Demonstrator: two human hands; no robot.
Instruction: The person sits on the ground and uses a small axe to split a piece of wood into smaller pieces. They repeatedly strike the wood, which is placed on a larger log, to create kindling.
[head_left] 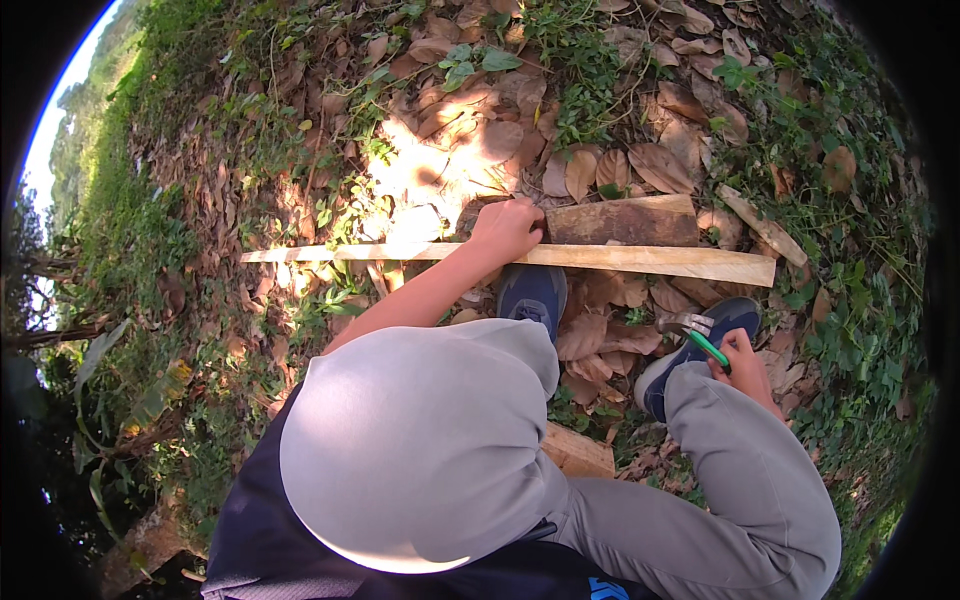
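A long, pale wooden strip (640,260) lies crosswise above my shoes, its wider end to the right. Just beyond it is a thick brown wood block (625,222). My left hand (508,228) rests over the strip and against the block, its fingers curled and closed. What those fingers pinch, if anything, is hidden. Low on the right, beside my right shoe, my right hand (745,368) is closed around the green handle of a hammer (708,348). The hammer's metal head is over the shoe, apart from the strip.
My left shoe (532,297) is right under the strip, and my right shoe (690,360) is farther right. Another cut wood piece (577,452) lies between my legs. A split stick (762,226) lies beyond the strip's right end. Dry leaves (660,165) and green plants cover the ground.
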